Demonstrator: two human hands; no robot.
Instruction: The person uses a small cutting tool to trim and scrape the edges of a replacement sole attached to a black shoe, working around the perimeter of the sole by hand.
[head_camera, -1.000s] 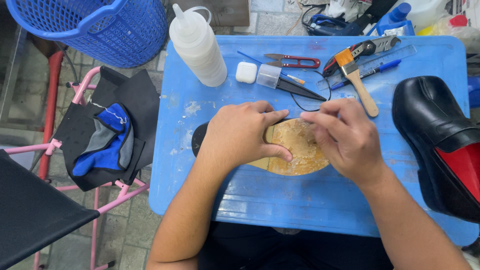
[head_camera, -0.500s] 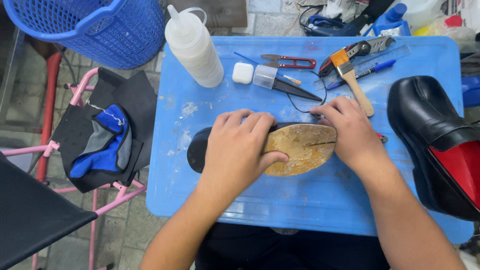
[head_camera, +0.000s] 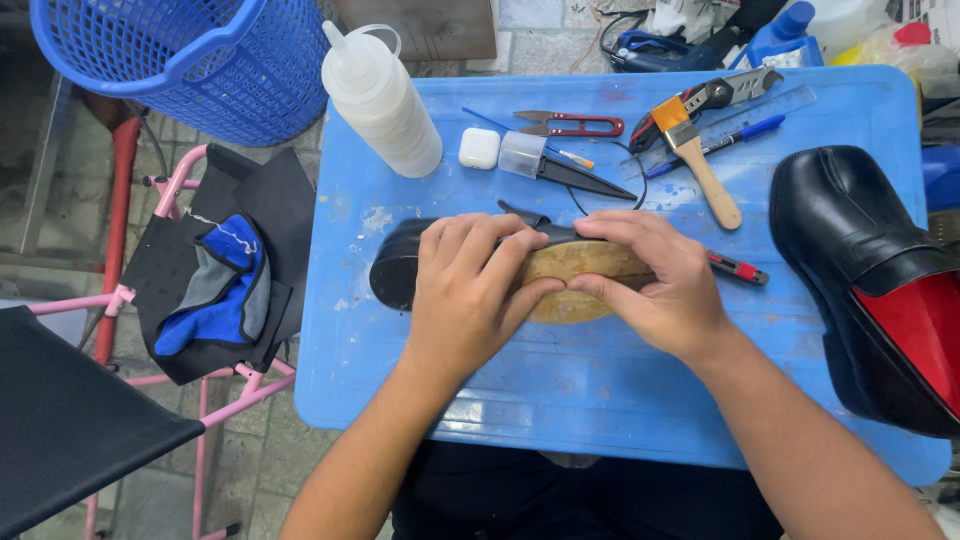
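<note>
Currently: both hands pressed on an upturned black shoe (head_camera: 400, 268), tan sole (head_camera: 575, 275) facing up, mid-table.

Left hand (head_camera: 470, 295) lies flat over the sole's waist, fingers curled across its far edge; right hand (head_camera: 660, 285) clasps the forepart, thumb under, fingertips bent over the top. Sole is matte, fibrous, oval; the rounded heel, glossy black, projects beyond the left knuckles. Just beyond the fingertips: a white squeeze bottle (head_camera: 380, 100), red thread snips (head_camera: 570, 124), a wooden-handled brush (head_camera: 700, 165). Past the right wrist, a second black shoe with red lining (head_camera: 880, 290). Surface is a scuffed blue plastic table (head_camera: 600, 400); blue mesh basket (head_camera: 180, 60) and stone floor beside it.
</note>
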